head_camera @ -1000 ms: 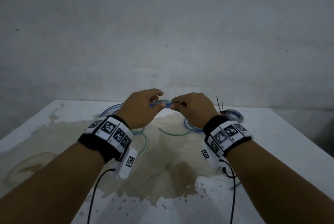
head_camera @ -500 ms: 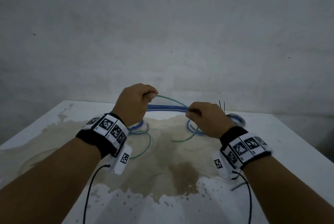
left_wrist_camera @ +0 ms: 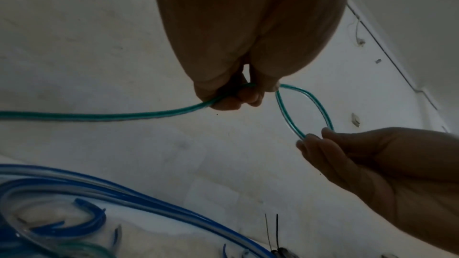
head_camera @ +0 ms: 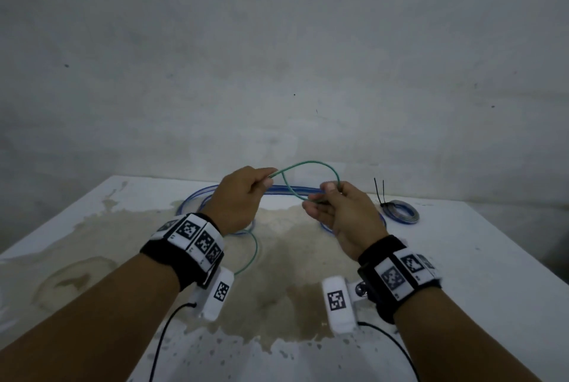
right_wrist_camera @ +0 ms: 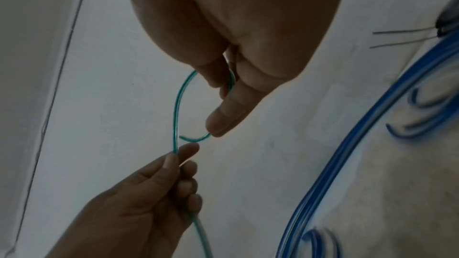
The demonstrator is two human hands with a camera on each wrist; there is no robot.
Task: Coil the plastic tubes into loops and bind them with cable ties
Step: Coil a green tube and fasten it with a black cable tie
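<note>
Both hands are up over the table [head_camera: 462,258], mid frame in the head view. Left hand [head_camera: 238,198] has its fingers curled, pinching the green tube [head_camera: 311,163], and the right hand [head_camera: 341,212] pinches the other side, so 1 small loop arches between them. The rest of it trails down left. Blue tubes [head_camera: 286,189] lie behind the hands. 1 tied coil [head_camera: 400,212] with cable ties [head_camera: 379,192] sits at right.

One green tube [head_camera: 311,163], one loose blue tube [head_camera: 286,189], one tied coil [head_camera: 400,211], two hands.
</note>
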